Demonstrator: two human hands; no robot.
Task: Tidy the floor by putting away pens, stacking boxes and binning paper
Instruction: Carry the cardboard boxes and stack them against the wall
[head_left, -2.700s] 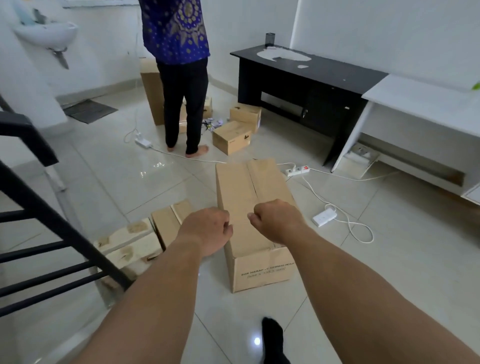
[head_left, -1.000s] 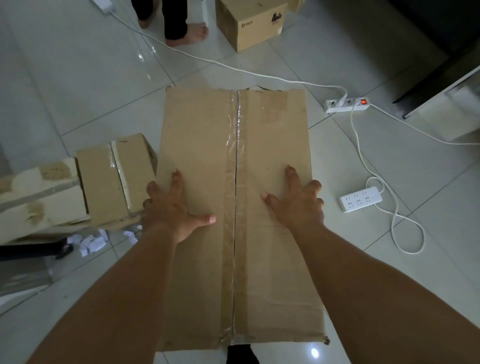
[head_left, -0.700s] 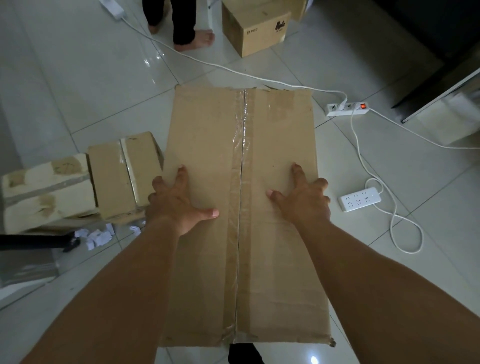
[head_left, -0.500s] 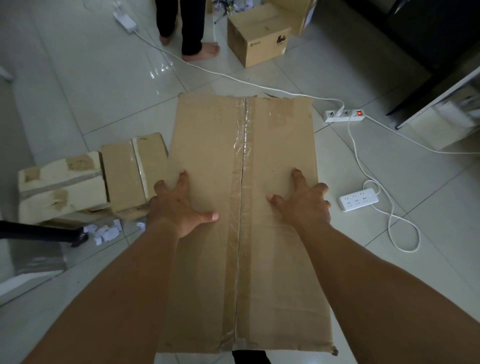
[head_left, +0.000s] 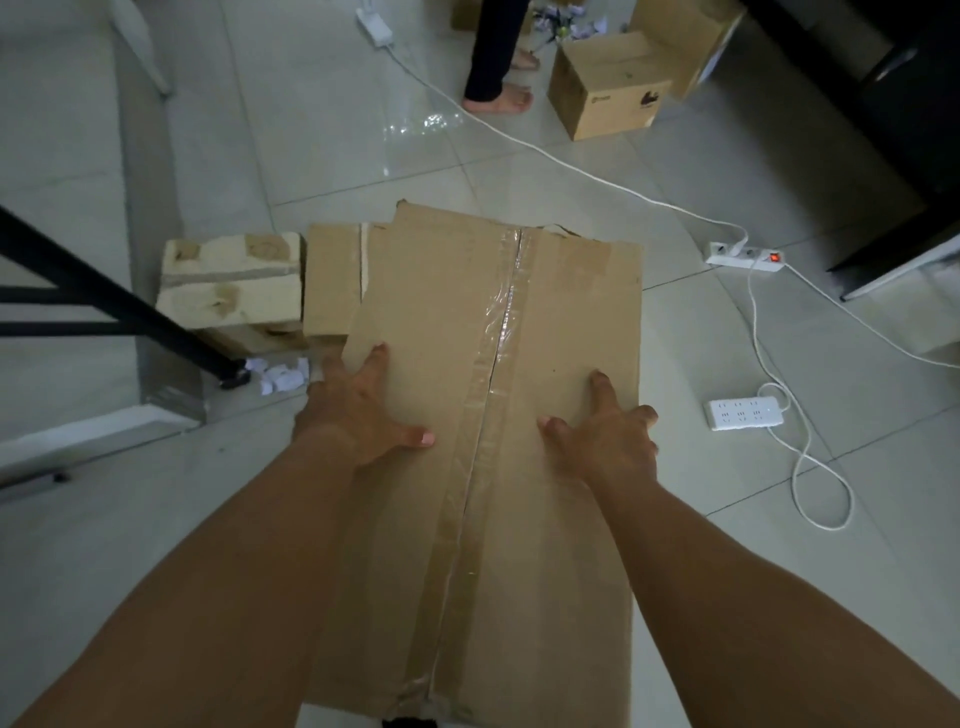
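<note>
Head view. The large cardboard box (head_left: 498, 415) fills the centre and lower centre of the frame, its taped seam running from bottom to top. The left hand (head_left: 358, 415) grips the box's left edge at mid-frame: thumb laid on the top face, fingers spread, the outer ones curling over the side. The right hand (head_left: 608, 431) mirrors it at the right edge, fingers splayed on the top, the outermost at the corner. Gripping at opposite edges balances a wide load, so this is probably a carry or lift for stacking; whether the box is clear of the floor cannot be told.

At left of centre, two smaller boxes (head_left: 270, 286) sit side by side, touching the large box's left edge, and are the likely stacking target. Crumpled paper scraps (head_left: 280, 376) lie just below them, not yet binned. A power strip (head_left: 745, 413) and its cable lie at right, near the box: a snag risk. No pens can be made out.
</note>
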